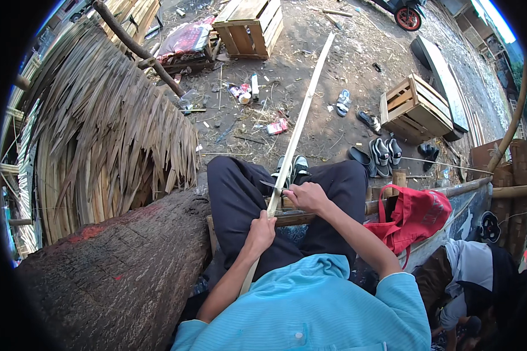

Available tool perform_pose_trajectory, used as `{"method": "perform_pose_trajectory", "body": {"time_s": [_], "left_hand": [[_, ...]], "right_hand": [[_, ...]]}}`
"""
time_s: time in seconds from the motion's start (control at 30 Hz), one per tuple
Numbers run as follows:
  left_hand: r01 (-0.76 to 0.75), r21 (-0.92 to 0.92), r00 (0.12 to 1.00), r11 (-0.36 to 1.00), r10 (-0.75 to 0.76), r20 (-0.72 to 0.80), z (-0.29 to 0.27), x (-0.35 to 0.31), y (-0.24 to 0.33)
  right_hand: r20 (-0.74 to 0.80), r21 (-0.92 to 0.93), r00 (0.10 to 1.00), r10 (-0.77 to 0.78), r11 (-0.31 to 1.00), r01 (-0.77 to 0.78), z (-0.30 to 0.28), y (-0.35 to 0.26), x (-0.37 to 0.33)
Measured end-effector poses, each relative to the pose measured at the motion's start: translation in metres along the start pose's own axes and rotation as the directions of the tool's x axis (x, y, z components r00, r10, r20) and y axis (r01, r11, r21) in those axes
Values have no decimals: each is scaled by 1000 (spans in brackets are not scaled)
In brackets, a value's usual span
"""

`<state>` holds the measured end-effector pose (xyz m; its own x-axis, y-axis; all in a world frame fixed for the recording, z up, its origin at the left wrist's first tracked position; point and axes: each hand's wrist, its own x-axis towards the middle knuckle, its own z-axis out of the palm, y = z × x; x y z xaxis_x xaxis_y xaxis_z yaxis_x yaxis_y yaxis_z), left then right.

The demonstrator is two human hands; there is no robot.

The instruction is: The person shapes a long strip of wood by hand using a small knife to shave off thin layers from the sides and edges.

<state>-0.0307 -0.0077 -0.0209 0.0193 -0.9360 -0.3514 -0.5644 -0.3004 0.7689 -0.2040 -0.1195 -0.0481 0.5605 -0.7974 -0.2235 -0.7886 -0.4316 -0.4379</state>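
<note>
A long, pale strip of split bamboo or wood (303,111) slants up and away from my lap over the ground. My left hand (260,234) is closed round its near part, above my left thigh, and the tail of the strip runs back beneath my left forearm. In my right hand (308,197) is a knife (271,185), its short dark blade lying across the strip just beyond my left hand. The knife's handle is mostly hidden by my fingers. Both hands are between my knees, close together.
A heavy dark log (117,275) lies at my left, below dry thatch (117,111). On my right rests a red bag (410,216); a person (474,275) is bent low behind it. Wooden crates (416,108), shoes (380,153) and litter (277,126) are on the dirt ahead.
</note>
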Motion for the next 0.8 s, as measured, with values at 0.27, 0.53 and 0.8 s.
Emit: {"method": "perform_pose_trajectory", "body": {"time_s": [0.27, 0.53, 0.8], "left_hand": [[-6, 94, 999, 996, 2, 37, 5, -5, -6], [29, 147, 1000, 989, -30, 4, 7, -5, -3], [11, 212, 1000, 977, -17, 25, 13, -5, -2]], "right_hand": [[-214, -67, 953, 216, 970, -235, -21, 51, 17], [-55, -52, 995, 79, 995, -82, -25, 4, -2], [59, -79, 988, -141, 986, 146, -20, 0, -2]]}}
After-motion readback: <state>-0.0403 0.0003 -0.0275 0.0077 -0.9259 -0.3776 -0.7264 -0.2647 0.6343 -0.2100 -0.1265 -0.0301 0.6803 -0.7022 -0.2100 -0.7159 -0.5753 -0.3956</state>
